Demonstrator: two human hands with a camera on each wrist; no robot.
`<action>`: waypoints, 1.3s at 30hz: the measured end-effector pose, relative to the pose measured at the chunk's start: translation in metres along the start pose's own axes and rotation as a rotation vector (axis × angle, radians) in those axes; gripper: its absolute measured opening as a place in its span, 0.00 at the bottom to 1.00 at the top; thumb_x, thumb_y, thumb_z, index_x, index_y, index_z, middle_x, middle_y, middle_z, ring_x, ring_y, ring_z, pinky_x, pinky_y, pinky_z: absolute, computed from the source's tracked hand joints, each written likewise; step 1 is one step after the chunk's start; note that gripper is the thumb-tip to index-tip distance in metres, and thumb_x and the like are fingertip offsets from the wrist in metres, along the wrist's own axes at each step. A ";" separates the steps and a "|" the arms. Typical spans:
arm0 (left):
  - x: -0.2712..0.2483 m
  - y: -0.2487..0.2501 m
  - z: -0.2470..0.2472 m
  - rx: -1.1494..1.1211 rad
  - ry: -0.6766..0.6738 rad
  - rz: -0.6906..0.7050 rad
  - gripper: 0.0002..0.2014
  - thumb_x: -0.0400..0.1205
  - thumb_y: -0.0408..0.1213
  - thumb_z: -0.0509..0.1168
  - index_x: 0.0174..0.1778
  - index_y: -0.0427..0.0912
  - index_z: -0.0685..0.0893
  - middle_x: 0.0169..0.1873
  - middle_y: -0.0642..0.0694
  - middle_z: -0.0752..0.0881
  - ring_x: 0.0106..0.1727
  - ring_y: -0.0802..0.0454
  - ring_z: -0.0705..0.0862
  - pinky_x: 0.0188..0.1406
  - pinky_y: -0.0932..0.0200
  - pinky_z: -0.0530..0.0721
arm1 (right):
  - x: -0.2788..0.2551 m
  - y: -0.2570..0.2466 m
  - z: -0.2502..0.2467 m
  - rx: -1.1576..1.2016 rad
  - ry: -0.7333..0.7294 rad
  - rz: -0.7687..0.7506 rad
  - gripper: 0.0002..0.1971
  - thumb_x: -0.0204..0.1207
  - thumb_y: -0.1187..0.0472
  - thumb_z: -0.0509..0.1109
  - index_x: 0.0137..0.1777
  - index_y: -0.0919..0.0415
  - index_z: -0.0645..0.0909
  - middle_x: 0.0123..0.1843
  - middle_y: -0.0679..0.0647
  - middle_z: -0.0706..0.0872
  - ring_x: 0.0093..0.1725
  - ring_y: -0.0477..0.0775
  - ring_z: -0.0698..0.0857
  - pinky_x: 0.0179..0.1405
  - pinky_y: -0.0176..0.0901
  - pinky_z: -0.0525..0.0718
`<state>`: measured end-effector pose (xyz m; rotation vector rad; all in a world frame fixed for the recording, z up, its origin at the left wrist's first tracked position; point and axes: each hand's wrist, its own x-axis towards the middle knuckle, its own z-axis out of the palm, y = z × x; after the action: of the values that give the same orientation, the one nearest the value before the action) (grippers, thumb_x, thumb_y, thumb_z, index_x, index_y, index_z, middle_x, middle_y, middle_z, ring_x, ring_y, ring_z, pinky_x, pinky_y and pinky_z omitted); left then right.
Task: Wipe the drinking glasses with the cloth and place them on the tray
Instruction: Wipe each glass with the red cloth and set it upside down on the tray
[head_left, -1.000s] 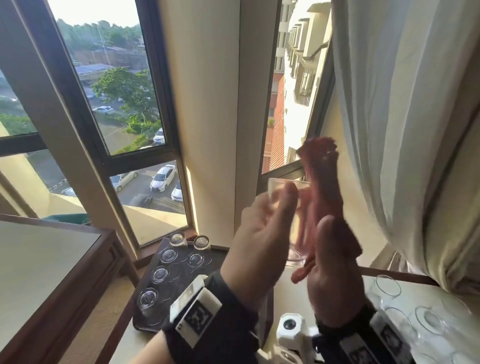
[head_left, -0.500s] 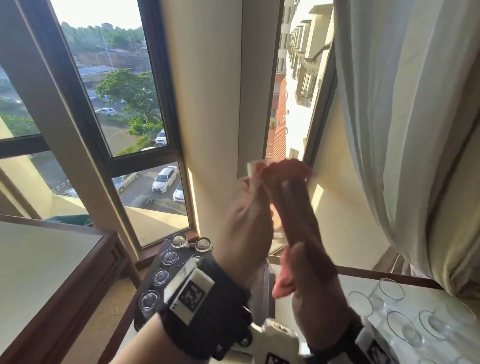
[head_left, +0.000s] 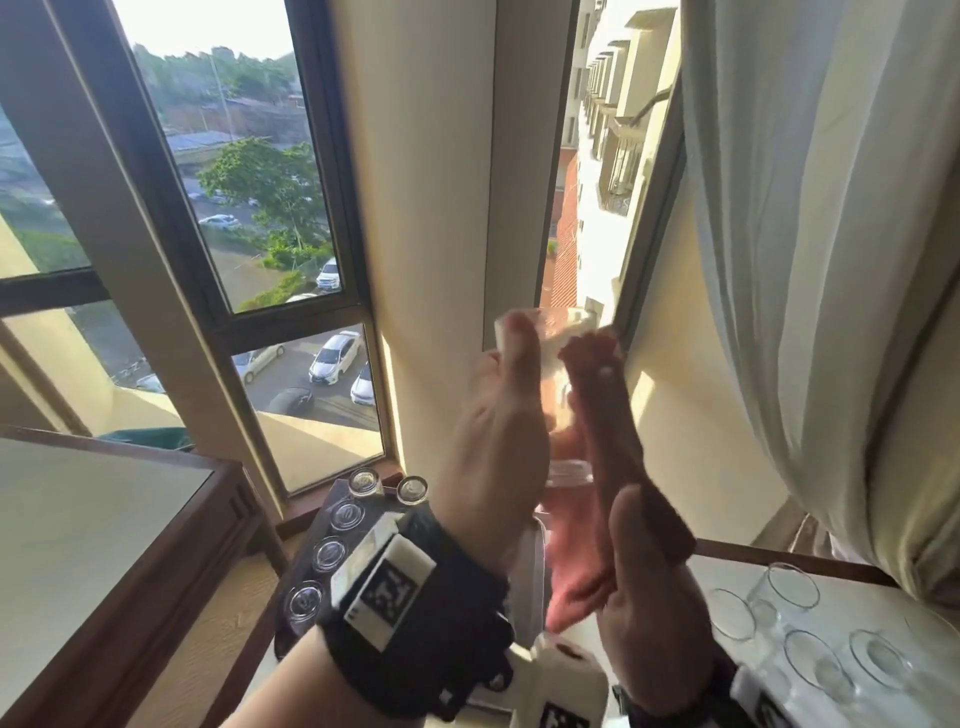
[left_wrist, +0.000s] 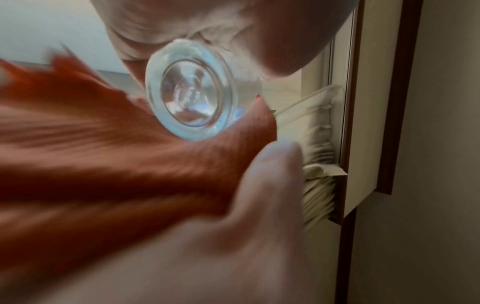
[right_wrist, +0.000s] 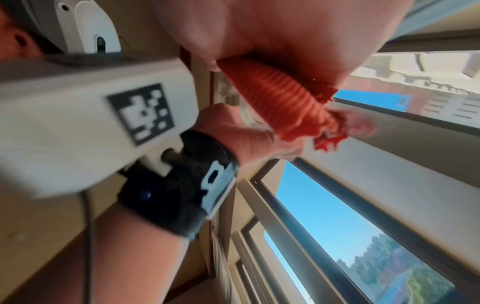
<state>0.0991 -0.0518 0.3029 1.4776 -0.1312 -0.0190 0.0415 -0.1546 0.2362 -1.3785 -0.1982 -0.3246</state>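
My left hand (head_left: 506, 415) grips a clear drinking glass (head_left: 563, 395) held up in front of the window; its thick base (left_wrist: 193, 92) faces the left wrist camera. My right hand (head_left: 639, 561) holds a red-orange cloth (head_left: 610, 457) and presses it against the right side of the glass (right_wrist: 249, 115). The cloth (left_wrist: 103, 154) runs up past the rim and hangs below the glass. A dark tray (head_left: 311, 525) with several upturned glasses (head_left: 330, 553) lies low at the left. Several more glasses (head_left: 789, 587) stand on the table at the lower right.
A wooden table (head_left: 104, 545) stands at the left. A pale curtain (head_left: 831, 260) hangs at the right, close to my right hand. Window frames and a wall column (head_left: 441, 208) are straight ahead.
Both hands have risen and shifted slightly left with the glass. The cloth has slid along the glass side; its top end now sits by the rim.
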 end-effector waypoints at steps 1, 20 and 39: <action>0.003 0.003 -0.002 -0.013 0.005 -0.027 0.49 0.72 0.83 0.57 0.77 0.47 0.74 0.61 0.40 0.88 0.51 0.48 0.94 0.40 0.53 0.91 | -0.003 0.003 0.004 0.041 -0.013 0.041 0.49 0.63 0.20 0.71 0.77 0.55 0.79 0.70 0.52 0.88 0.71 0.54 0.85 0.67 0.37 0.84; -0.009 -0.009 -0.001 0.032 -0.117 0.165 0.26 0.89 0.59 0.50 0.67 0.41 0.78 0.44 0.46 0.91 0.36 0.62 0.89 0.37 0.69 0.88 | 0.031 -0.003 0.010 -0.076 0.004 -0.185 0.25 0.77 0.30 0.58 0.68 0.35 0.82 0.54 0.35 0.92 0.40 0.50 0.92 0.33 0.28 0.86; -0.005 -0.011 0.001 0.098 -0.072 0.176 0.31 0.86 0.72 0.44 0.66 0.53 0.79 0.43 0.54 0.89 0.43 0.67 0.88 0.51 0.59 0.87 | 0.037 -0.012 -0.002 -0.131 -0.011 -0.093 0.47 0.67 0.19 0.64 0.63 0.64 0.85 0.43 0.52 0.94 0.22 0.55 0.82 0.18 0.34 0.83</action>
<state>0.0947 -0.0534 0.2915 1.5587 -0.3247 0.0778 0.0717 -0.1627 0.2591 -1.5030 -0.2544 -0.4139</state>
